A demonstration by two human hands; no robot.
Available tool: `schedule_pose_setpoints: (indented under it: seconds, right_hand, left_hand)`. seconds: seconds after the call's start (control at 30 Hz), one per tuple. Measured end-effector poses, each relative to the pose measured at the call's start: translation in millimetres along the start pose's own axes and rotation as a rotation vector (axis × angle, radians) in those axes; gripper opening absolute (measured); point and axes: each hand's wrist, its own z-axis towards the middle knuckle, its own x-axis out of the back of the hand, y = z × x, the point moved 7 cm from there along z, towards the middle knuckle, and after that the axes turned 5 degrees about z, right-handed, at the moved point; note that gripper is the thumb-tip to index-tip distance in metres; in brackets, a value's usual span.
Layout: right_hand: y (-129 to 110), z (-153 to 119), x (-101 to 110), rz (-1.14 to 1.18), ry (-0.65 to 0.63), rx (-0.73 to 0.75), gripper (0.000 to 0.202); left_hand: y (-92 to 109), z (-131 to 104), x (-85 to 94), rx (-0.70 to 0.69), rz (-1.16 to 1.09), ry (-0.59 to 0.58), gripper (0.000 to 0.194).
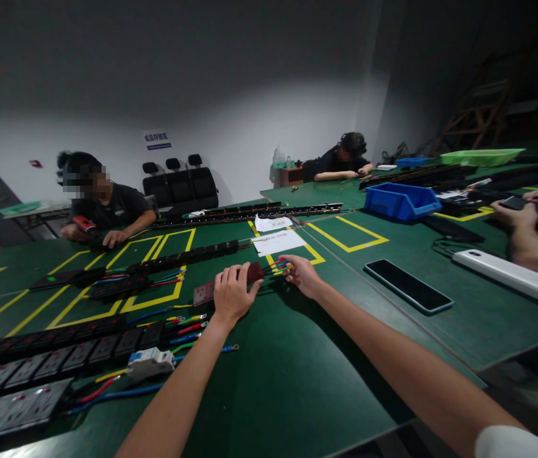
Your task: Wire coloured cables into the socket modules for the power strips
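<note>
My left hand [233, 294] lies over a dark red socket block [203, 293], its fingers wrapped across the top. Part of the block is hidden under the palm. From the block's right end run several thin coloured wires [273, 267], red, blue, green and yellow. My right hand [301, 276] pinches these wires near their ends, just right of the block. Left of my hands, black socket strips [92, 350] with coloured leads lie in rows. A white and blue circuit breaker [151, 362] sits among their wires.
White paper sheets [279, 242] lie beyond my hands on the green table [259, 394]. To the right are a phone [408, 285], a white power bank [512, 273] and a blue bin [401, 201]. Co-workers sit at the far left and far side; another person's hands [521, 213] show at right.
</note>
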Motion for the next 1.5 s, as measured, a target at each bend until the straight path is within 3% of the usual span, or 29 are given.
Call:
schedule_pose_setpoints:
  seconds: [0.5, 0.77, 1.5]
  right_hand:
    - [-3.7, -1.1, -0.4, 0.017, 0.005, 0.031, 0.004]
    - [0.4, -4.3, -8.9, -0.088, -0.075, 0.020, 0.014]
    - [6.7, -1.1, -0.4, -0.170, -0.060, 0.060, 0.009]
  left_hand:
    - [-0.3, -0.8, -1.5, 0.007, 0.019, 0.001, 0.055]
    - [-2.4, -0.4, 0.6, 0.025, 0.038, 0.018, 0.056]
    - [1.3, -4.4, -5.3, 0.014, 0.019, -0.030, 0.057]
